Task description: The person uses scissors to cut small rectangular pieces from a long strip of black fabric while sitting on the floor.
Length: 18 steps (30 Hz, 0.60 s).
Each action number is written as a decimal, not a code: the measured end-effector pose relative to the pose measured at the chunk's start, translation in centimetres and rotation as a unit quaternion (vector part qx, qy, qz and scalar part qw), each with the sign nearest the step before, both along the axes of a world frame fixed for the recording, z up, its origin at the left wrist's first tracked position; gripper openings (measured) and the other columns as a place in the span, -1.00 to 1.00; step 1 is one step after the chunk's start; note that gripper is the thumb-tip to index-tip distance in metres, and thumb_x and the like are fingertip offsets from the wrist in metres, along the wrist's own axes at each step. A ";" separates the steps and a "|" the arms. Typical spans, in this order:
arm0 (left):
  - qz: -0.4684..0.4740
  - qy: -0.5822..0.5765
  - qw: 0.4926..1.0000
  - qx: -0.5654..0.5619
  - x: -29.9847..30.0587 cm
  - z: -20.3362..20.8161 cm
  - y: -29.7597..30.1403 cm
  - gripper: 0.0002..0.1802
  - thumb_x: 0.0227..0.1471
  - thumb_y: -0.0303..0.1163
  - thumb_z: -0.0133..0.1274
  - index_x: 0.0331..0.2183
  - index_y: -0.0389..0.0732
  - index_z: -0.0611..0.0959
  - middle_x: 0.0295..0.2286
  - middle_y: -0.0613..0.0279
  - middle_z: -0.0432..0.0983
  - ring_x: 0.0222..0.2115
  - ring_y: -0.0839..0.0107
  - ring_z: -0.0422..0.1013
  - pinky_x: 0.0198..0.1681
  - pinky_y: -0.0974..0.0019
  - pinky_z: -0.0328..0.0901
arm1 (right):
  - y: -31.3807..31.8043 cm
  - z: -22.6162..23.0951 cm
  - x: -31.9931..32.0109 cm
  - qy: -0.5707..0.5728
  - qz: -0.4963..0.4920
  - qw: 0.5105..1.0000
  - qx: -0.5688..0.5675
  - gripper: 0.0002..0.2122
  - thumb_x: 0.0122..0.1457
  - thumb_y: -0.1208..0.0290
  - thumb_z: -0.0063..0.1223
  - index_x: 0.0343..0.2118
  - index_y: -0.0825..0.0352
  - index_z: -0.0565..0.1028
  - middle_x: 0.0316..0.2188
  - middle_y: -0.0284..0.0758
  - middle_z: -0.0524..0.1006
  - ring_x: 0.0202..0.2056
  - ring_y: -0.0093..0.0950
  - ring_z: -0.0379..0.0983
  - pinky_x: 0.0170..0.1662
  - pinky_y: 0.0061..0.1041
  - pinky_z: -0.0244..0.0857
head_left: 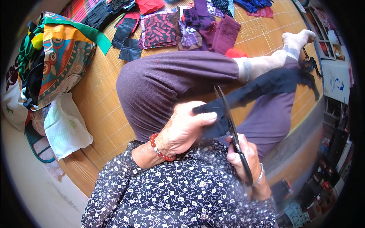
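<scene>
My left hand (186, 127) is closed on the near end of a black strip of cloth (262, 84), thumb on top. From there the strip runs over my lap toward my feet at the upper right. Around the black handles of a pair of scissors (232, 127) my right hand (244, 155) is closed. The blades point up and away, slightly parted at the tips, with the cloth lying between or right behind them; I cannot tell which. A red bead bracelet circles my left wrist, and a pale bangle my right.
Folded and loose cloth pieces (159, 30) in red, purple and black lie along the far side of the woven mat (102, 110). A patterned bag (64, 64) stuffed with fabric stands left, beside a white plastic bag (66, 125). Shelves with various goods line the right.
</scene>
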<state>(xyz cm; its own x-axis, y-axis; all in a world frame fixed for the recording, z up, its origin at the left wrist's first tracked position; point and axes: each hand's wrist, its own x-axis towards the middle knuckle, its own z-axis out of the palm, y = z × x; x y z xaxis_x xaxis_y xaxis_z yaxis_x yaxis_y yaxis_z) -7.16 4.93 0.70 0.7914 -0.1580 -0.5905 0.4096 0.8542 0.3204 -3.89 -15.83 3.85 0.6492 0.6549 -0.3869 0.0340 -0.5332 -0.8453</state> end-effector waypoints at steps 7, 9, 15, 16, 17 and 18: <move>-0.018 -0.006 1.000 -0.002 0.0 -0.5 0.1 -0.69 -0.06 -0.55 0.09 -0.21 -0.38 0.46 -0.33 0.15 0.49 -0.31 0.39 0.46 -0.18 0.26 0.39 | -0.4 0.6 -0.3 -0.010 -0.053 0.998 -0.016 -0.64 -0.08 0.31 0.19 -0.28 0.48 0.43 -0.68 -0.34 0.38 -0.64 -0.54 0.37 -0.54 -0.56 0.27; -0.003 -0.013 1.000 -0.017 0.2 -0.6 0.1 -0.67 -0.06 -0.52 0.10 -0.19 -0.36 0.45 -0.32 0.14 0.48 -0.28 0.37 0.45 -0.16 0.20 0.38 | -2.2 0.5 -0.5 -0.065 -0.060 0.996 -0.024 -0.63 -0.10 0.29 0.21 -0.28 0.46 0.43 -0.67 -0.34 0.38 -0.64 -0.56 0.37 -0.54 -0.58 0.27; 0.016 -0.036 0.998 -0.058 1.3 -0.7 -0.3 -0.68 0.01 -0.38 0.07 -0.20 -0.32 0.44 -0.30 0.11 0.45 -0.22 0.26 0.43 -0.11 0.09 0.35 | -2.8 0.7 -1.3 0.032 -0.242 0.969 0.026 -0.48 -0.19 0.43 0.26 -0.10 0.38 0.33 -0.47 -0.38 0.45 -0.53 -0.66 0.33 -0.44 -0.69 0.27; 0.019 -0.037 0.997 -0.060 1.3 -0.6 -0.5 -0.69 0.02 -0.36 0.05 -0.20 -0.31 0.44 -0.29 0.09 0.45 -0.21 0.26 0.42 -0.09 0.10 0.33 | -1.8 0.5 -0.9 0.000 -0.246 0.968 0.044 -0.46 -0.21 0.51 0.27 -0.08 0.38 0.31 -0.44 -0.37 0.45 -0.50 -0.66 0.34 -0.41 -0.68 0.29; 0.022 -0.037 0.997 -0.061 1.4 -0.4 -0.7 -0.69 0.04 -0.33 0.03 -0.20 -0.31 0.44 -0.27 0.08 0.45 -0.21 0.26 0.42 -0.08 0.10 0.32 | -0.9 0.4 -0.4 -0.012 -0.235 0.969 0.071 -0.41 -0.24 0.61 0.26 -0.06 0.37 0.28 -0.39 -0.35 0.44 -0.44 -0.62 0.37 -0.34 -0.64 0.33; 0.024 -0.037 0.997 -0.061 1.4 -0.3 -0.9 -0.69 0.06 -0.31 0.00 -0.20 -0.31 0.45 -0.26 0.06 0.46 -0.21 0.26 0.42 -0.07 0.11 0.31 | -0.2 -0.1 -0.1 -0.059 -0.215 0.970 0.100 -0.39 -0.25 0.62 0.28 -0.04 0.36 0.27 -0.37 -0.33 0.44 -0.40 -0.58 0.40 -0.30 -0.61 0.34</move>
<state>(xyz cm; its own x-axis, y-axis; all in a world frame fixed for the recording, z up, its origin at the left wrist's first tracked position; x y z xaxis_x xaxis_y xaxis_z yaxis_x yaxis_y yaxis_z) -5.76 3.99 0.45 0.8403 -0.1857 -0.5094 0.3461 0.9069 0.2404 -4.02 -16.08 3.70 0.9105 0.3690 -0.1865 -0.0524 -0.3445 -0.9373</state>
